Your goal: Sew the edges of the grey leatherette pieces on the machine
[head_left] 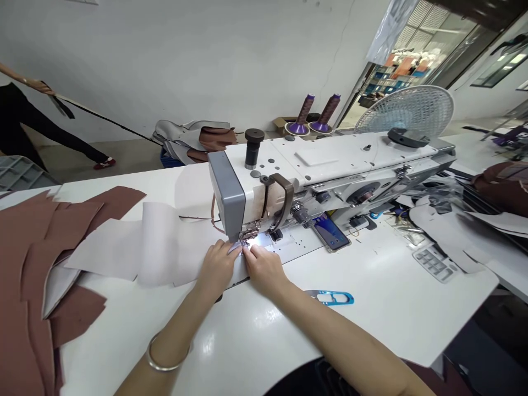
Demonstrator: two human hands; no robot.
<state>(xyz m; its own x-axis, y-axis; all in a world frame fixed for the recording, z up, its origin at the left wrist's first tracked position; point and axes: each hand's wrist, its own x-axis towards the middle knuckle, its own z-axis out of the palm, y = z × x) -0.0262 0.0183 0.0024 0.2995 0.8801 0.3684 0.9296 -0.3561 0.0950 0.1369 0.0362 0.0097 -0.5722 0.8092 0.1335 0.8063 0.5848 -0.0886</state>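
Observation:
Under the lit needle area of a white sewing machine, both my hands meet at the presser foot. My left hand presses and pinches the edge of a pale sheet of material, which curls up and trails off to the left. Close beside it, my right hand has its fingers bunched at the same edge, just in front of the foot. The fingertips almost touch, and the bit of material between them is mostly hidden.
Brown cut pieces are piled at the left. Blue-handled snips and a phone lie to the right. Thread cones and a fan stand behind. At the far left, a person pulls a strap tied to a loaded crate.

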